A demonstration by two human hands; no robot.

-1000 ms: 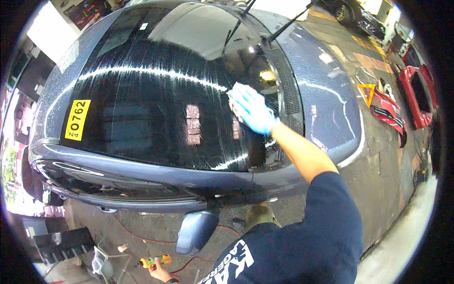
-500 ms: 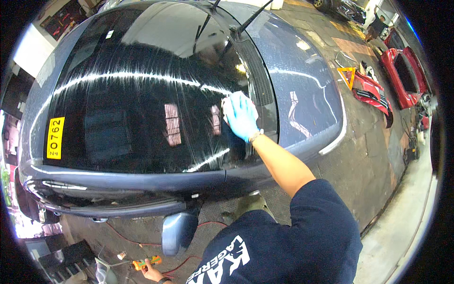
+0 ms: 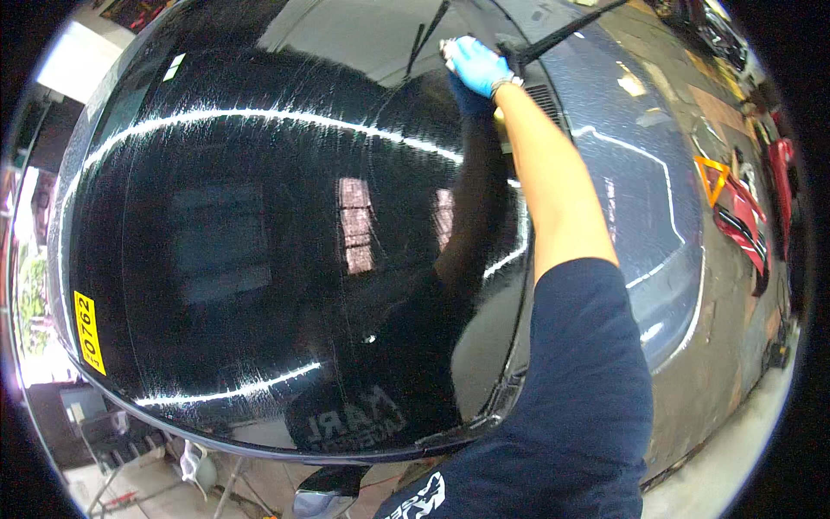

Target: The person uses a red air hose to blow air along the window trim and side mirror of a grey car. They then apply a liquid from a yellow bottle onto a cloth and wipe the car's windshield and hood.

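My right hand [image 3: 480, 67], in a light blue glove, presses a whitish cloth [image 3: 446, 52] against the dark windshield [image 3: 285, 303] of a blue-grey car. It is at the far side of the glass, beside the base of a raised wiper arm [image 3: 571, 32]. Most of the cloth is hidden under the fingers, which are closed over it. Fine streaks and bright light reflections run across the glass. A yellow sticker [image 3: 89, 333] is on the glass at the left. My left hand is out of sight.
To the right lies the car's hood [image 3: 635, 199]. A side mirror [image 3: 320, 504] juts out at the near edge. An orange triangle [image 3: 712, 177] and red body panels [image 3: 739, 216] sit on the floor at the right. A metal stand [image 3: 130, 450] is at lower left.
My right hand has slid the cloth away from me across the windshield, up to the wiper base. The view has shifted closer over the glass. My left hand, with an orange-green tool, has left the view.
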